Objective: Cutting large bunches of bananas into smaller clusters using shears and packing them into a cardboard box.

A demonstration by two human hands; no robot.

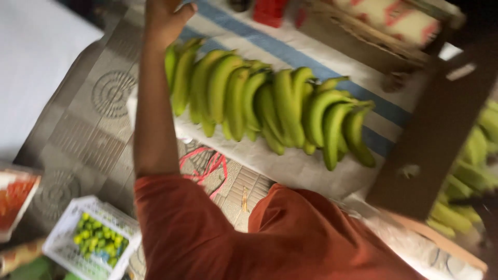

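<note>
My left arm, in a rust-orange sleeve, stretches up the left side of the view. My left hand [163, 18] is at the top edge, just past the left end of a long row of green bananas [270, 103]. The thumb sticks out to the right, while the fingers are cut off by the frame, so I cannot tell whether they hold anything. The bananas lie side by side on a white cloth with blue stripes [290, 52]. My right hand is not visible.
A dark brown cardboard flap [436, 129] rises at the right, with more green bananas [472, 176] behind it. A white crate of small green fruit [93, 241] sits at the lower left. Pink string [205, 166] lies on the patterned floor. A red object [270, 10] is at the top.
</note>
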